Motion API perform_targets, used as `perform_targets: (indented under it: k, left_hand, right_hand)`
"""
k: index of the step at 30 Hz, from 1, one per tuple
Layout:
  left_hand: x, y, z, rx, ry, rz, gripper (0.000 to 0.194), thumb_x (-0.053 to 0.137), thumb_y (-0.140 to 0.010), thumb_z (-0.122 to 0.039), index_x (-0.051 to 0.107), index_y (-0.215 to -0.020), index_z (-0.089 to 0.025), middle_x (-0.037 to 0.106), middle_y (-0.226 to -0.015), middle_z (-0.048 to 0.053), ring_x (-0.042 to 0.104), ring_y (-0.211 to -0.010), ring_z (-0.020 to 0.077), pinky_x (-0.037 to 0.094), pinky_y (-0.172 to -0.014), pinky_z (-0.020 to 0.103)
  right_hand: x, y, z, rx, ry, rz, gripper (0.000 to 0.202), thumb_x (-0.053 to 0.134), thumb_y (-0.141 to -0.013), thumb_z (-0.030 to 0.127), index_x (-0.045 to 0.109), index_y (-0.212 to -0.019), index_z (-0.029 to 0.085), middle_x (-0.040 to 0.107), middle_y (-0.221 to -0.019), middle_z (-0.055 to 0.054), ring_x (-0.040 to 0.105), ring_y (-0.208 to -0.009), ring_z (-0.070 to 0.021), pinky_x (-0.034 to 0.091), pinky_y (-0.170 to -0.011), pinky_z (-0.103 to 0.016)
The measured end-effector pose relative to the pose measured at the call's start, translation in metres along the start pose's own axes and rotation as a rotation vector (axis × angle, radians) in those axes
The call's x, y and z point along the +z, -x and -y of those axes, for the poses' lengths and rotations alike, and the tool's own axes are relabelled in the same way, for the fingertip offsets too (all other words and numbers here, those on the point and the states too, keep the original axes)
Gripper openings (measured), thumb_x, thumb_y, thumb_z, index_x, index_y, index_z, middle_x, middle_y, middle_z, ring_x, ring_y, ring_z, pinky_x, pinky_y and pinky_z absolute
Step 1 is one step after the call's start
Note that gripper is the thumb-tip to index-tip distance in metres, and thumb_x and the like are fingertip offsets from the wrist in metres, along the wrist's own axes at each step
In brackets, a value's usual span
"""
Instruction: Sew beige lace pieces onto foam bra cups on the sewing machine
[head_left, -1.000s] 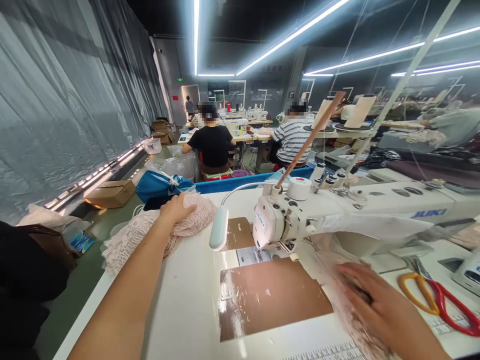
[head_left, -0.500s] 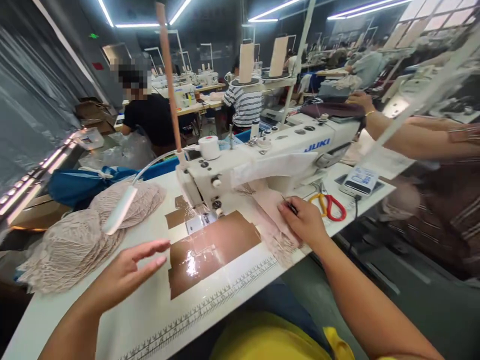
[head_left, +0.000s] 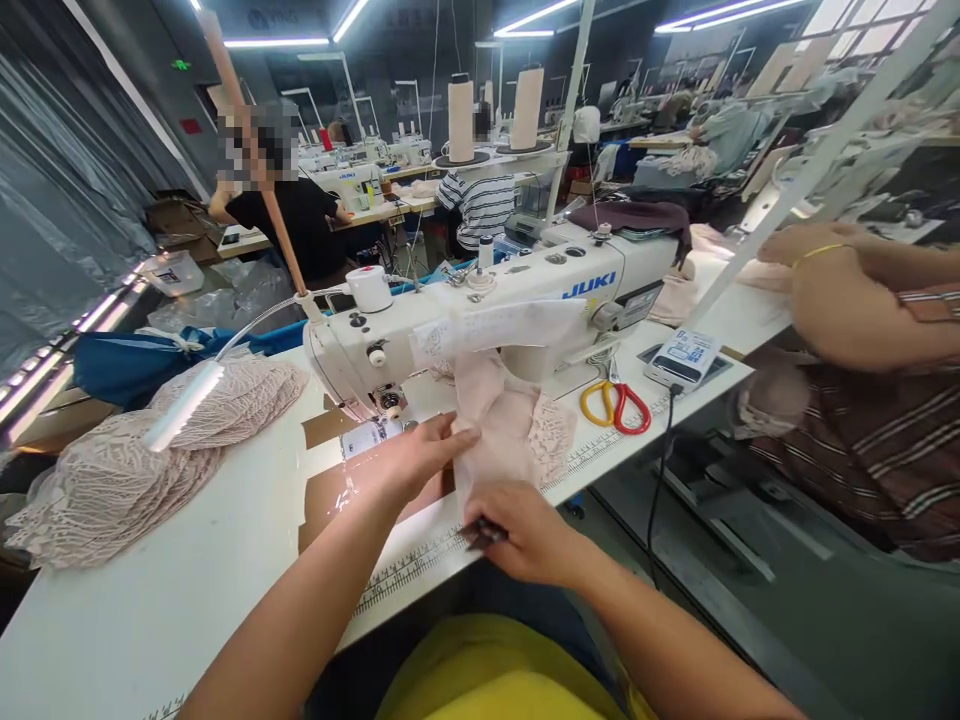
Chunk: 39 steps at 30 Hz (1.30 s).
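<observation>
A pale pink fabric piece point(head_left: 491, 445) with a lacy edge lies beside the needle area of the white sewing machine point(head_left: 480, 310). At the fabric's left edge, my left hand point(head_left: 426, 452) has its thumb and fingers closed on the cloth. My right hand point(head_left: 525, 530) is at the near end of the fabric, its fingers wrapped round small dark thread snips point(head_left: 486, 533); the grip hides most of them. Beneath my left forearm, a brown plate point(head_left: 330, 500) on the table is partly covered.
Stacks of pale lace pieces point(head_left: 120, 490) lie at the left under a lamp point(head_left: 184, 405). Scissors point(head_left: 628, 408) with red and yellow handles and a white device point(head_left: 682, 358) with a cable are at the right. A co-worker's arm point(head_left: 847, 300) is at the far right.
My left hand has moved right, from over the table onto the fabric. My right hand has come nearer and left with the snips, and the fabric has shifted toward me.
</observation>
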<state>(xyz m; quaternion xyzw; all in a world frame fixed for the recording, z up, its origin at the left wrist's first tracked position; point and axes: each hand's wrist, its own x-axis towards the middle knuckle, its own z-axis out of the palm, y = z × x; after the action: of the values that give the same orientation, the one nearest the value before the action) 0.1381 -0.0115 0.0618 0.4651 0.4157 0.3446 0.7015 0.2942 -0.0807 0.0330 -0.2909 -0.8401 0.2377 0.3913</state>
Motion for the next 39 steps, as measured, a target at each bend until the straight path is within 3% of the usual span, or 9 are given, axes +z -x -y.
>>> perform_targets:
  k: [5,12,16,19,21,27,33,36,39]
  left_hand:
    - [0.015,0.007,0.008,-0.08,0.118,0.031,0.041,0.085,-0.057,-0.042,0.069,-0.076,-0.01,0.066,-0.066,0.005,0.06,-0.06,0.0133,0.049,-0.062,0.024]
    - [-0.043,0.115,0.019,0.097,0.109,0.287,0.045,0.07,-0.07,-0.056,0.068,-0.055,-0.013,0.061,-0.05,0.007,0.057,-0.047,0.015,0.046,-0.049,0.026]
    - [-0.072,0.177,0.006,0.213,0.097,-0.099,0.043,0.07,-0.066,-0.061,0.068,-0.062,-0.018,0.071,-0.071,0.008,0.064,-0.057,0.0219,0.052,-0.052,0.034]
    - [-0.09,0.197,-0.006,0.266,-0.064,-0.498,0.031,0.074,-0.07,-0.05,0.073,-0.083,-0.022,0.068,-0.114,0.007,0.064,-0.101,0.0302,0.056,-0.077,0.04]
    - [-0.102,0.199,-0.007,0.27,-0.227,-0.612,0.028,0.073,-0.075,-0.045,0.073,-0.089,-0.02,0.065,-0.121,0.008,0.055,-0.118,0.0317,0.049,-0.094,0.042]
    - [-0.116,0.189,0.019,0.103,-0.338,-0.315,0.035,0.067,-0.08,-0.045,0.069,-0.098,-0.016,0.071,-0.092,0.008,0.066,-0.094,0.0283,0.051,-0.087,0.041]
    - [-0.108,0.182,0.025,0.277,-0.34,-0.117,0.049,0.063,-0.085,-0.033,0.053,-0.131,-0.019,0.058,-0.131,0.008,0.05,-0.124,0.0292,0.038,-0.107,0.04]
    - [-0.107,0.18,0.025,0.285,-0.356,-0.09,0.047,0.062,-0.085,-0.031,0.055,-0.13,-0.018,0.057,-0.131,0.01,0.05,-0.123,0.0298,0.038,-0.106,0.041]
    - [-0.107,0.181,0.025,0.266,-0.366,-0.086,0.047,0.062,-0.085,-0.032,0.055,-0.129,-0.018,0.06,-0.125,0.01,0.053,-0.118,0.0291,0.04,-0.103,0.04]
  right_hand:
    - [-0.006,0.014,0.012,-0.118,-0.289,0.136,0.008,0.058,-0.084,0.026,0.06,-0.081,0.019,0.063,-0.066,0.001,0.055,-0.058,-0.0104,0.041,-0.058,-0.021]
    - [-0.035,0.022,-0.013,0.265,-0.559,-0.095,0.038,0.056,-0.085,0.055,0.062,-0.084,0.018,0.052,-0.063,0.001,0.044,-0.053,-0.01,0.032,-0.048,-0.022]
    - [-0.02,0.005,-0.028,0.536,-0.622,-0.076,0.046,0.048,-0.088,0.059,0.062,-0.099,0.017,0.048,-0.066,0.001,0.037,-0.051,-0.0092,0.027,-0.044,-0.022]
    - [-0.002,-0.014,-0.021,0.547,-0.593,0.036,0.048,0.043,-0.092,0.057,0.065,-0.104,0.016,0.049,-0.069,-0.001,0.042,-0.056,-0.0109,0.031,-0.045,-0.022]
    - [0.01,-0.029,-0.01,0.502,-0.527,0.143,0.048,0.041,-0.093,0.054,0.069,-0.102,0.016,0.052,-0.071,-0.003,0.048,-0.061,-0.0127,0.037,-0.051,-0.023]
    - [0.053,-0.076,0.03,0.402,-0.502,0.43,0.044,0.054,-0.089,0.047,0.068,-0.116,0.016,0.061,-0.071,-0.003,0.056,-0.068,-0.0146,0.046,-0.065,-0.026]
    - [0.088,-0.095,0.04,0.417,-0.72,0.496,0.035,0.059,-0.084,0.045,0.072,-0.096,0.014,0.055,-0.065,0.001,0.048,-0.061,-0.0109,0.04,-0.057,-0.023]
    - [0.095,-0.094,0.041,0.385,-0.738,0.48,0.036,0.058,-0.085,0.046,0.071,-0.078,0.014,0.053,-0.061,0.001,0.047,-0.059,-0.0106,0.039,-0.056,-0.023]
    - [0.091,-0.088,0.038,0.364,-0.678,0.453,0.035,0.057,-0.086,0.045,0.073,-0.092,0.014,0.059,-0.064,-0.001,0.052,-0.06,-0.0126,0.043,-0.057,-0.025]
